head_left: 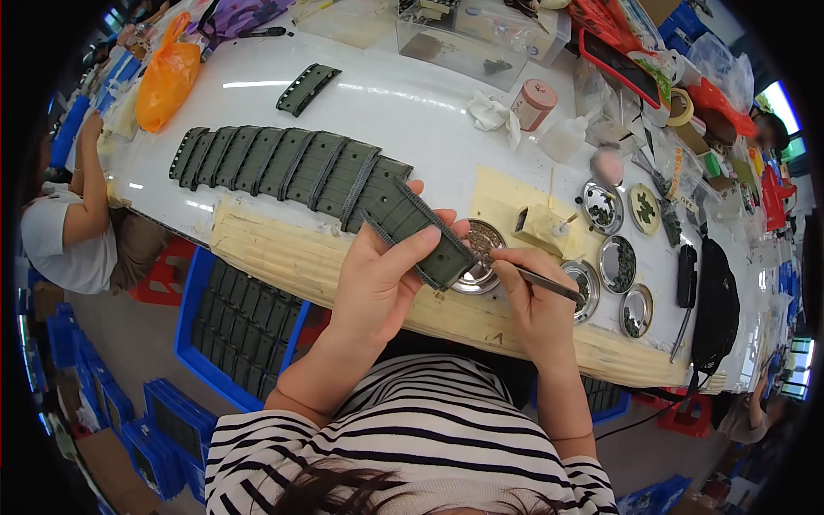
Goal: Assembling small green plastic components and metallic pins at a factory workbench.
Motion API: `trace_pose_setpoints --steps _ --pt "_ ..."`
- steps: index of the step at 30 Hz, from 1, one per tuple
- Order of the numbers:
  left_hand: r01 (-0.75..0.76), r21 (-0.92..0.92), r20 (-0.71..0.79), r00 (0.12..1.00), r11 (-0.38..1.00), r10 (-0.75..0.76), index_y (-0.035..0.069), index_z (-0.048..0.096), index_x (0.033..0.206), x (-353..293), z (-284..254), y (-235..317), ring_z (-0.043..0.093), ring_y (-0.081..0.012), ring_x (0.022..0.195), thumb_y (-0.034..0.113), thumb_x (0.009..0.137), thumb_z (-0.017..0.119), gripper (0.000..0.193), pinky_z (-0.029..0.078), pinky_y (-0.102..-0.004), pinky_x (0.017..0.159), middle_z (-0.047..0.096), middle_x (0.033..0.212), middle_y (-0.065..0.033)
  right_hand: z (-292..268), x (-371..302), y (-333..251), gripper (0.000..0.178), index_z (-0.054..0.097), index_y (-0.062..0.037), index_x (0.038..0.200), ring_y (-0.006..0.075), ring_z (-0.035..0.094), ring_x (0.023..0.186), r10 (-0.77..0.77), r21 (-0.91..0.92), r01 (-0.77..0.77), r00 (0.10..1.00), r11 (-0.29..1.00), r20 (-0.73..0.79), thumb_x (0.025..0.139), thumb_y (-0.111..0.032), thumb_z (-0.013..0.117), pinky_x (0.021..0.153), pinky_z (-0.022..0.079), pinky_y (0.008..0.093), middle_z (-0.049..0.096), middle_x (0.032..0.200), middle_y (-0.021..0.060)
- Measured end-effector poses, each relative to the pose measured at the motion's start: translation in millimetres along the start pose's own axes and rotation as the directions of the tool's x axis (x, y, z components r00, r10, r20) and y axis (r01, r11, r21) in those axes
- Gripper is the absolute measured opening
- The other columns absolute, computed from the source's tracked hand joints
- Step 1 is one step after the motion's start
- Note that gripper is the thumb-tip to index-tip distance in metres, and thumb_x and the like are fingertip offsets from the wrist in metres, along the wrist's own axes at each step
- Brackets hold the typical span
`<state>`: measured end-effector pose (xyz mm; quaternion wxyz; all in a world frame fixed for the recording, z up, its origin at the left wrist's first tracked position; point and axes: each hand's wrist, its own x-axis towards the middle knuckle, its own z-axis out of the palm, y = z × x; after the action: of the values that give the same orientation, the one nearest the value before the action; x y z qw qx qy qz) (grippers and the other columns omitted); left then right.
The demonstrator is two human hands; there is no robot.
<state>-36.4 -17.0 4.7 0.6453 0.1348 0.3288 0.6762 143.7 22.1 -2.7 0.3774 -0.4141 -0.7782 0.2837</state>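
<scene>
My left hand [382, 279] grips a dark green ribbed plastic panel [421, 236], thumb on top and fingers behind. The panel is tilted above the table's near edge. My right hand [536, 305] pinches a pair of dark tweezers [549, 285], whose tips are hard to make out beside a round metal dish [482, 249] of small brownish pieces. Part of that dish is hidden behind the panel. To the left, a row of overlapping green panels [275, 167] lies on the white table, and one separate panel [307, 89] sits farther back.
Several round tins [617, 263] with small dark green parts stand at the right, near a yellow-wrapped block [549, 230]. A black pouch [717, 309] lies at the right edge. Below the table, a blue crate [193, 330] holds more panels. Another person [69, 223] sits at the left.
</scene>
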Motion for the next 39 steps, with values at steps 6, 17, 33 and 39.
trace_pose_setpoints --steps 6,17,33,39 --pt "-0.261 0.213 0.102 0.964 0.942 0.244 0.008 0.026 0.142 -3.0 2.3 -1.0 0.061 -0.0293 0.107 -0.002 0.093 0.047 0.054 0.055 -0.0389 0.089 0.053 0.122 -0.0179 1.6 1.2 -1.0 0.012 0.066 -0.0007 0.094 0.0207 0.059 0.063 0.019 -0.036 -0.018 1.0 0.999 0.024 0.085 -0.008 0.068 0.057 0.047 0.028 0.064 0.08 0.0116" --pt "-0.194 0.508 0.37 0.929 0.839 -0.009 0.002 0.054 0.1 -0.4 -6.0 -5.6 0.061 -0.0149 0.102 0.015 0.1 0.045 0.017 0.047 -0.0281 0.091 0.058 0.111 -0.0096 -24.7 -2.0 -22.3 0.012 0.066 0.0041 0.094 0.0173 0.06 0.07 0.018 0.384 0.012 0.997 0.923 -0.074 0.089 -0.001 0.057 0.063 0.047 0.0259 0.066 0.084 0.011" --pt "0.192 0.28 0.401 0.867 0.941 -0.296 0.005 0.048 0.087 -0.9 11.2 -14.1 0.052 -0.009 0.083 0.027 0.103 0.039 0.029 0.044 -0.0221 0.075 0.052 0.086 -0.0017 -35.8 -3.5 -19.7 0.02 0.069 0.0004 0.098 0.0179 0.063 0.07 -0.185 0.318 0.177 0.983 0.931 -0.006 0.08 -0.009 0.07 0.064 0.051 0.0259 0.067 0.089 0.0117" --pt "0.252 0.262 0.369 0.866 0.931 -0.338 0.005 0.049 0.088 -4.2 17.1 -12.5 0.043 -0.0088 0.081 0.028 0.103 0.036 0.03 0.036 -0.0222 0.074 0.046 0.083 0.0004 -37.9 -4.1 -21.1 0.027 0.069 -0.001 0.1 0.0172 0.064 0.072 -0.207 0.245 0.194 0.978 0.95 0.027 0.076 -0.014 0.074 0.063 0.052 0.0254 0.068 0.093 0.0109"
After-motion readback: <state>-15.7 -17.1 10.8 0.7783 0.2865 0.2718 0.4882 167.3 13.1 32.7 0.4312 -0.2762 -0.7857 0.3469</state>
